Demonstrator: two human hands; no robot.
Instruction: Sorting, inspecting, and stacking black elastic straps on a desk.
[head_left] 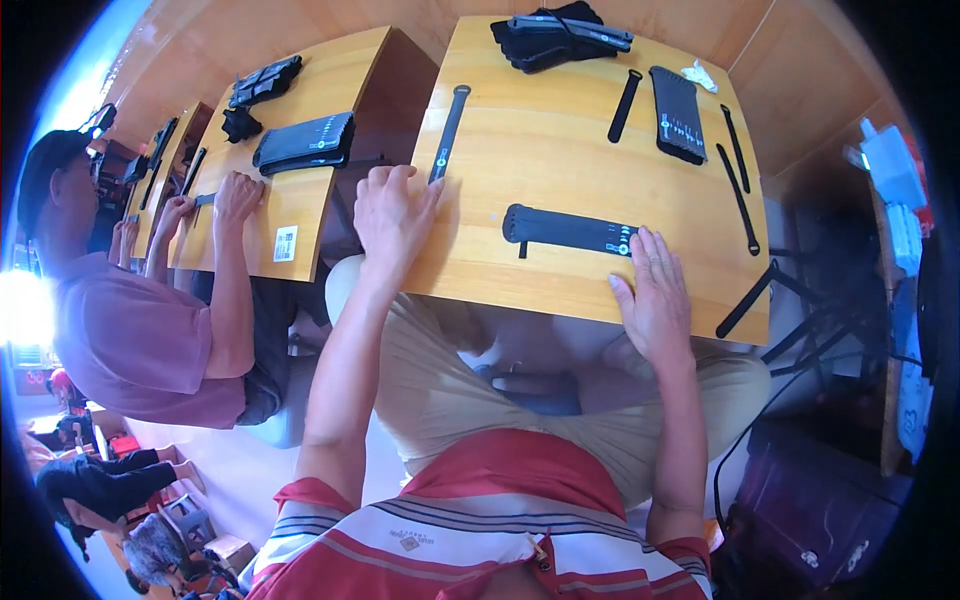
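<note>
My left hand (392, 222) is at the left edge of the wooden table (540, 115), fingers bent and thumb apart from them. The thumb tip meets the lower end of a single dark strap (453, 125) with a rounded, holed end, which lies lengthwise on the wood. Flat and with fingers stretched out, my right hand (658, 290) rests near the front edge, fingertips at the right end of a flat stack of black straps (570, 229). A short black strap end (523, 250) sticks out under that stack. Neither hand is closed round anything.
More single straps (625, 106) lie to the right, one (745, 300) across the front right corner. A thick strap bundle (678, 115), a crumpled white scrap (699, 75) and a black pile (560, 38) sit farther back. At left, a co-worker (140, 320) works at another table (290, 210).
</note>
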